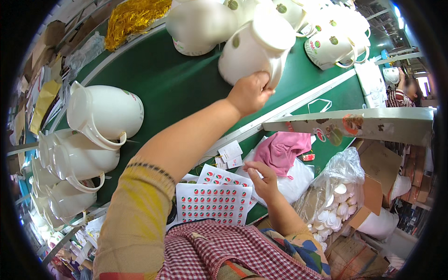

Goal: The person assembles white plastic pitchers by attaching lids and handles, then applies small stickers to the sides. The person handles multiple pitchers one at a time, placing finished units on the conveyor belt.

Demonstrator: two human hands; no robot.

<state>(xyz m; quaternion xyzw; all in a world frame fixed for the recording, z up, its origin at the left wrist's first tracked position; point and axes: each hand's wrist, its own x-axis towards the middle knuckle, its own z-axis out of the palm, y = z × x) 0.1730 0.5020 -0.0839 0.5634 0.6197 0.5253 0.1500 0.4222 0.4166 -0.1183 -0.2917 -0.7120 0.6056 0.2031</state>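
Observation:
My left hand (252, 93) reaches forward over the green work surface, its fingers wrapped round the handle of a white plastic pitcher (245, 56). The pitcher tilts, its lid facing me, with a green decoration on its side. Close to my body is my right hand (262, 181), fingers loosely bent and apart, nothing visible in them. It hovers beside white sheets of round red and green stickers (212, 204). Small white tags (230, 154) and a pink cloth (281, 151) on a white bag lie near that hand.
More white pitchers (116, 112) line the left side, and others (326, 44) crowd the far end. A metal rail (326, 88) crosses the green surface. At right, a clear plastic bag of white round parts (333, 210) stands by a cardboard box (371, 193). Another person (403, 93) works far right.

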